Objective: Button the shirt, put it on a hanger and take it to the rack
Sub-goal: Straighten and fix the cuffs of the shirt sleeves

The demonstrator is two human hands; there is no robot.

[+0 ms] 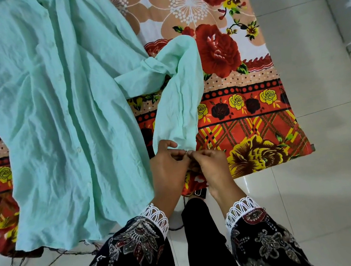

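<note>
A mint-green shirt [53,107] lies spread front-up on a flowered bedsheet, its button placket running down the middle with small white buttons. Its right sleeve [177,102] bends down toward me. My left hand [167,168] and my right hand [209,166] meet at the sleeve's cuff, fingertips pinched together on the cuff edge; a small button shows between them. The cuff itself is mostly hidden by my fingers.
The red, orange and yellow flowered bedsheet [243,103] covers a low mattress whose edge runs along the right and front. Pale glossy floor tiles [326,159] lie to the right and below. My dark patterned sleeves with white lace cuffs fill the bottom. Loose threads trail off the shirt hem.
</note>
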